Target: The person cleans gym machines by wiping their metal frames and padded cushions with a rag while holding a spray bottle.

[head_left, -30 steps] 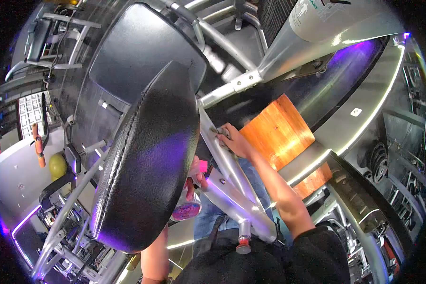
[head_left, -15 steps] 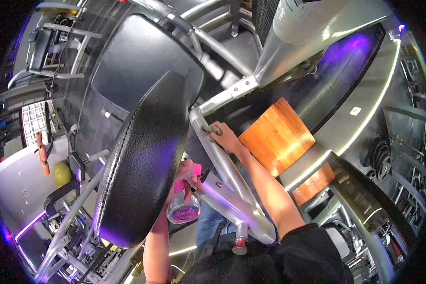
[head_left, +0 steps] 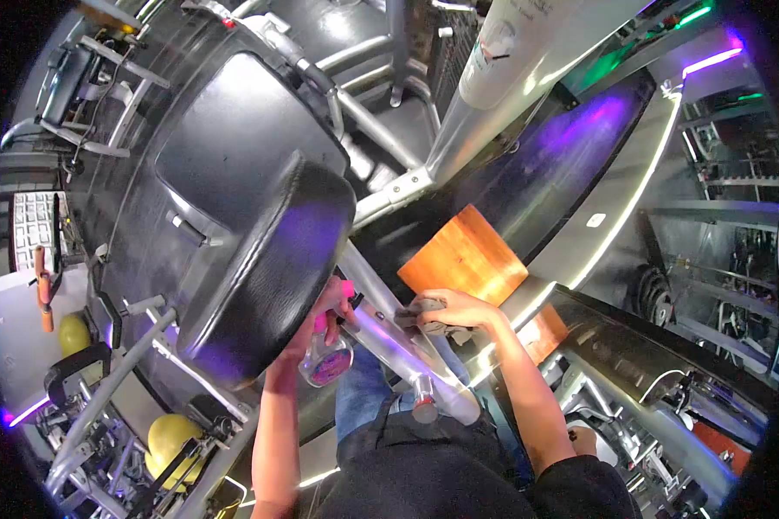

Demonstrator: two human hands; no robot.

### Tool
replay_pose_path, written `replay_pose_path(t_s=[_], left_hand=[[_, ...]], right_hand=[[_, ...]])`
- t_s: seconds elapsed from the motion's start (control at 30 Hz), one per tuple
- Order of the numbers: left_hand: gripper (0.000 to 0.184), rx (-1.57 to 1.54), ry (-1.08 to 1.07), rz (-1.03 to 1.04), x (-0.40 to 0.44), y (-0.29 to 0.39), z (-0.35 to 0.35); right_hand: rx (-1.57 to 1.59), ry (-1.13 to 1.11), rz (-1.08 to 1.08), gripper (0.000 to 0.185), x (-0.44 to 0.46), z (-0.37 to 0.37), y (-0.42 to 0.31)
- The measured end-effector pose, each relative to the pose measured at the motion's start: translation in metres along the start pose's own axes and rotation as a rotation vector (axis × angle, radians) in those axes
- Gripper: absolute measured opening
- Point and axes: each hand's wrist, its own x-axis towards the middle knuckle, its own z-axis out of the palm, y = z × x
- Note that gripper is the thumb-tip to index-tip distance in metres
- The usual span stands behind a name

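My left hand [head_left: 327, 313] is wrapped round the neck of a clear spray bottle [head_left: 327, 362] with a pink head, beside the edge of a black padded seat [head_left: 273, 268]. In my right hand [head_left: 448, 308] is a crumpled grey cloth [head_left: 441, 325], pressed against the silver frame tube [head_left: 381, 290]. Part of the cloth hangs below the fingers. A second silver tube [head_left: 381, 339] runs under the bottle's nozzle toward a knob [head_left: 424, 408] near my waist.
A flat black pad [head_left: 238, 130] lies beyond the seat. An orange wooden board [head_left: 464, 259] stands past my right hand. A thick silver post [head_left: 485, 104] rises at the top. Yellow balls [head_left: 171, 445] and gym frames are at the left.
My right hand has slid down the tube toward my body, and more of the cloth shows. The view has shifted, while my left hand still holds the bottle beside the seat.
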Motion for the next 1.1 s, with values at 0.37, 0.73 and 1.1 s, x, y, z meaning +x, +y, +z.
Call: replay_pose_path(t_s=[0.37, 0.73, 1.1], left_hand=[[0.029, -0.092, 0.001, 0.157, -0.083, -0.007, -0.013], [0.028, -0.131, 0.085, 0.389, -0.192, -0.001, -0.089], [0.029, -0.172, 0.354, 0.524, -0.235, -0.028, -0.191]], right_hand=[[0.483, 0.349, -0.044, 0.048, -0.083, 0.007, -0.103], [0.438, 0.057, -0.262, 0.036, -0.081, 0.127, -0.218], [0.73, 0.122, -0.322, 0.043, 0.034, 0.246, -0.234]])
